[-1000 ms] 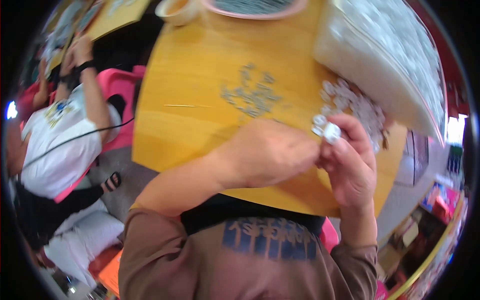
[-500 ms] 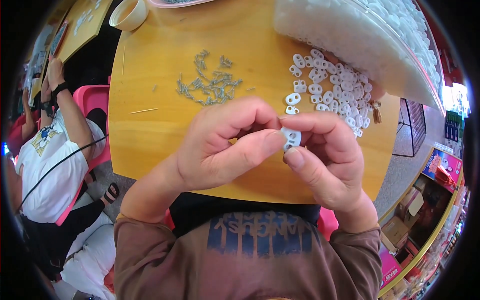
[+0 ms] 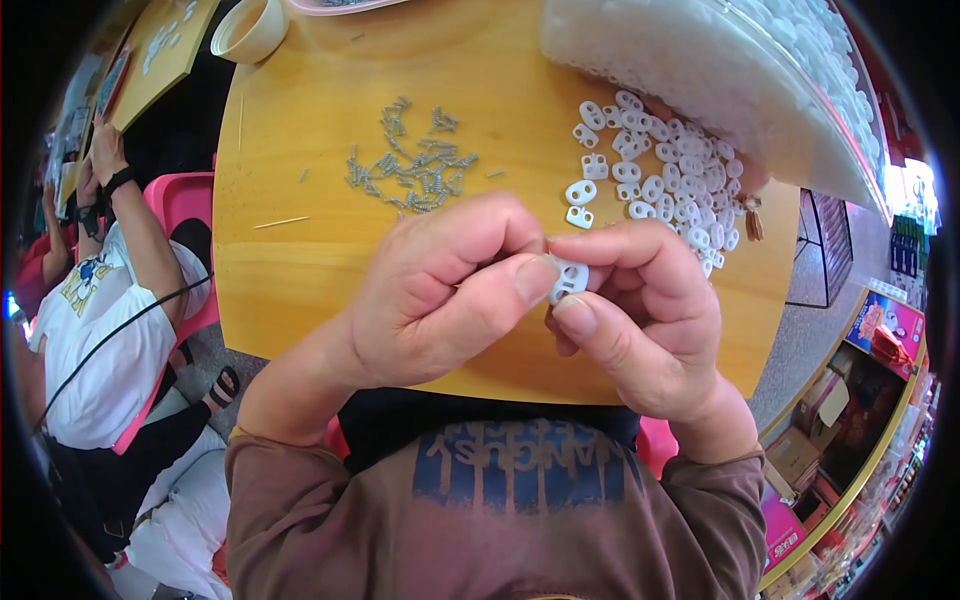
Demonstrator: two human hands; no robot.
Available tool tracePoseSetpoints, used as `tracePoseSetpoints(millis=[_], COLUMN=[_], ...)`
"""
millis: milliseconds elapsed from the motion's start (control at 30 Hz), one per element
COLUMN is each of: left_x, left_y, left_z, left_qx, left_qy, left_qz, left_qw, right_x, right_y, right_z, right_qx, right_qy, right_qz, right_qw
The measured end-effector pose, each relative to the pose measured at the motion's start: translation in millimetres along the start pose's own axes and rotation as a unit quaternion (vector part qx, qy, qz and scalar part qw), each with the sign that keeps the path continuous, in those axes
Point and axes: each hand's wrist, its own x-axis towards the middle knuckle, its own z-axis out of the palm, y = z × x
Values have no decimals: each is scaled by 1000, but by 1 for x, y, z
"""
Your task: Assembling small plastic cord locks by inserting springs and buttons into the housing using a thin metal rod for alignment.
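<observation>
Showing, unlike a second ago: left hand's [image 3: 435, 290] thumb against white piece [image 3: 569, 281]

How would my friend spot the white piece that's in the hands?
Find the yellow table, then the left hand and right hand over it. The white piece shows between them. Unlike the loose white pieces lying on the table, it's held.

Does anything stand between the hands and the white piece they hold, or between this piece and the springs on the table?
Nothing visible separates the left hand or the right hand from the white piece; both hold it. Between it and the springs, as the camera sees it, lies the left hand itself.
</observation>
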Motion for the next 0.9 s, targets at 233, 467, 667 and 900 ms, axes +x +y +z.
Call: tracePoseSetpoints(millis=[233, 467, 667, 900], left_x=[0, -2, -2, 2], left_y=[2, -4, -8, -6], left_z=[6, 5, 4, 13], left_qx=[-74, -15, 63, 183], left_qy=[6, 6, 6, 28], left_qz=[-36, 47, 118, 142], left_qw=[997, 999, 991, 972], right_x=[0, -2, -1, 3], right_y=[5, 1, 0, -2], right_z=[1, -1, -2, 2], right_qx=[46, 8, 8, 137], right_qy=[3, 1, -11, 26], right_qz=[-27, -25, -42, -50], right_qw=[999, 1000, 999, 989])
